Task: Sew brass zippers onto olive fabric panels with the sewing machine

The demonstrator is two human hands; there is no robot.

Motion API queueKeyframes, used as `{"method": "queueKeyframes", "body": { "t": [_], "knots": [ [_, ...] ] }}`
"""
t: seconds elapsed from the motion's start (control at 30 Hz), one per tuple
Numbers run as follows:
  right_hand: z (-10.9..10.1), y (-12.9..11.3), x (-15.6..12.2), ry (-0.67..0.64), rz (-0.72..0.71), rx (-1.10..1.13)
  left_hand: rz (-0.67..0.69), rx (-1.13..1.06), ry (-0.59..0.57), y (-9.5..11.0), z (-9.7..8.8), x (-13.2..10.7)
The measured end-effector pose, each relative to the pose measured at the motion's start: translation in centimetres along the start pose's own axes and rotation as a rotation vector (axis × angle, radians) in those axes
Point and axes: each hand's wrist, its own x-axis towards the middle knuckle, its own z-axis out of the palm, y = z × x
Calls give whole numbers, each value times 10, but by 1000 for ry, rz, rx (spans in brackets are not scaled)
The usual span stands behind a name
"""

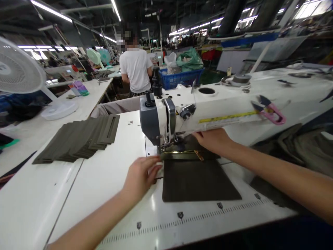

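A dark olive flat panel (197,182) lies on the sewing machine bed, with a gold-toothed zipper (179,152) running along its far edge and a gold pull near the right end. My left hand (142,175) pinches the zipper's left end, just beside the presser foot (166,142). Beneath the machine arm, my right hand (213,140) has its fingers bent together on the olive material behind the zipper; its fingertips are partly hidden. The white sewing machine (221,100) stands over the work, and the needle area covers part of the zipper.
A fanned stack of olive panels (78,139) lies on the left. Pink-handled snips (273,113) and a yellow tape measure (229,117) are on the machine arm. A white fan (59,109) stands at far left. Ahead, a person in a white shirt (136,69) is near a blue crate (179,79).
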Motion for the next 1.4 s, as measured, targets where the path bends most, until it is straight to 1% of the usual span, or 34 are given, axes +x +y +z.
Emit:
{"method": "queueKeyframes", "body": {
  "t": [0.03, 0.1, 0.13, 0.17, 0.23, 0.3, 0.37, 0.5, 0.6, 0.73, 1.1, 1.27, 1.4],
  "knots": [
    [2, -8, -12, -18, -53, -47, 31, 95, 7, -10, -1, 2],
    [10, -28, -34, -21, -225, -116, 143, 198, -14, -24, 3, 9],
    [17, -38, -41, 3, -303, -115, 182, 230, -10, -28, 7, 11],
    [25, -47, -46, 36, -351, -114, 209, 253, -5, -29, 11, 13],
    [42, -58, -47, 57, -387, -120, 224, 285, 22, -27, 19, 13],
    [55, -59, -40, 31, -396, -114, 219, 293, 51, -23, 23, 11],
    [62, -53, -32, -1, -418, -76, 210, 287, 81, -19, 25, 9],
    [59, -45, -24, -28, -463, -53, 232, 263, 98, -19, 24, 9],
    [56, -47, -24, -20, -485, -124, 271, 242, 72, -21, 23, 12],
    [59, -49, -25, -19, -485, -177, 297, 243, 59, -23, 22, 14],
    [62, -45, -22, -17, -459, -161, 300, 289, 46, -24, 24, 18],
    [62, -47, -20, -36, -453, -144, 301, 278, 49, -25, 24, 18],
    [64, -46, -20, -14, -449, -135, 291, 286, 58, -26, 24, 19]
  ]
}}
